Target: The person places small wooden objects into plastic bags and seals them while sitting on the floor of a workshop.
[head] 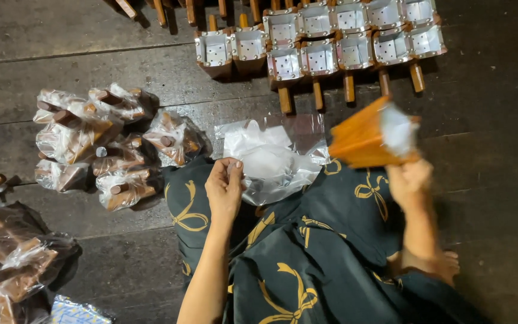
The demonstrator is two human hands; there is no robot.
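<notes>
My left hand pinches the edge of a clear plastic bag that lies open over my lap. My right hand grips the handle of a wooden funnel-shaped scoop with a metal-lined square mouth, held tilted and blurred just right of the bag. I sit on a dark plank floor in dark cloth printed with yellow bows.
Several unwrapped wooden scoops with metal insides stand in rows at the top. A heap of bagged scoops lies to the left, and more bagged ones sit at the lower left. My foot rests at the right.
</notes>
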